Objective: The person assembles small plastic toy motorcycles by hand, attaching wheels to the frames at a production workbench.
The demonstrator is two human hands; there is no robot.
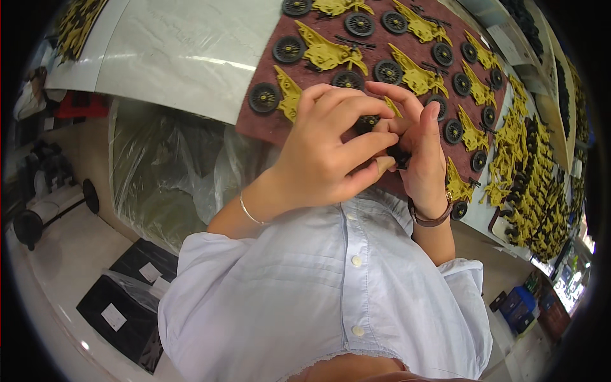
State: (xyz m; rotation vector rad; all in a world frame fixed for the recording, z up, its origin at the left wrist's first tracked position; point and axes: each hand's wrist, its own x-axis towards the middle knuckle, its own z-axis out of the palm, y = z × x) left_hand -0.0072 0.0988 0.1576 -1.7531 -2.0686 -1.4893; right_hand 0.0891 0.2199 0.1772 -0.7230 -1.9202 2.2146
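Note:
My left hand (331, 143) reaches in from the left with its fingers curled in a pinch against my right hand (424, 153). Between the fingertips of both hands sits a small black part (399, 156), mostly covered, so I cannot make out its kind. The right thumb points up, and that hand's fingers bend toward the left hand. Beneath and beyond them a dark red cloth (264, 130) carries rows of yellow toy motorcycle bodies (328, 52), with black spoked wheels (264, 97) beside them. A further wheel shows partly behind my left fingers.
To the right lies a dense pile of yellow and black parts (541, 191). A pale tabletop (184, 51) stretches to the left of the cloth. Below its edge hangs clear plastic sheeting (184, 165), and black flat packages (121, 312) lie on the floor at lower left.

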